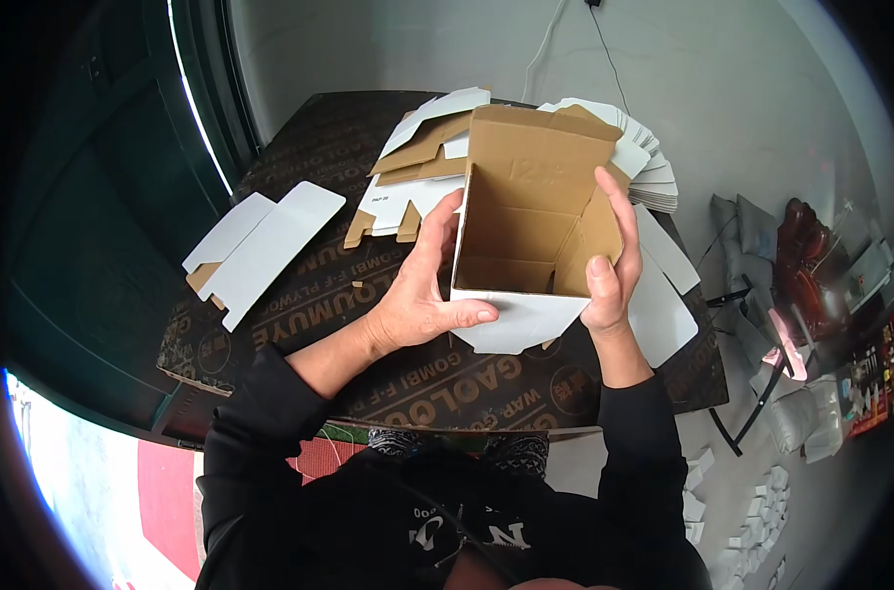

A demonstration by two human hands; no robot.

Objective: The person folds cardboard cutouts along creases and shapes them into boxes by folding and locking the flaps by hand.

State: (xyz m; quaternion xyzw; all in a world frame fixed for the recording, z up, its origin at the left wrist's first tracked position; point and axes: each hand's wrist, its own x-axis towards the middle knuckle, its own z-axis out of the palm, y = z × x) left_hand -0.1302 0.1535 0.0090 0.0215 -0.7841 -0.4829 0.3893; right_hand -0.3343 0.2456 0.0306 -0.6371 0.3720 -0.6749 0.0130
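Observation:
Between my two hands is a cardboard box (pixel 525 231), white outside and brown inside. Its top is open toward me, with a lid flap standing up at the far side. My left hand (pixel 422 285) grips the left wall, its thumb lying along the near white edge and its fingers at the side. On the opposite wall, my right hand (pixel 614 265) presses with the thumb at the near right corner and a finger up along the side. A white flap hangs below the near edge. The inside looks bare; the box's underside is hidden.
Partly folded cardboard (pixel 417 162) lies behind the box. A flat white blank (pixel 270 246) is at the table's left, a fanned stack of blanks (pixel 653 167) at the back right, another blank (pixel 663 305) at the right. Small white boxes (pixel 756 516) lie on the floor.

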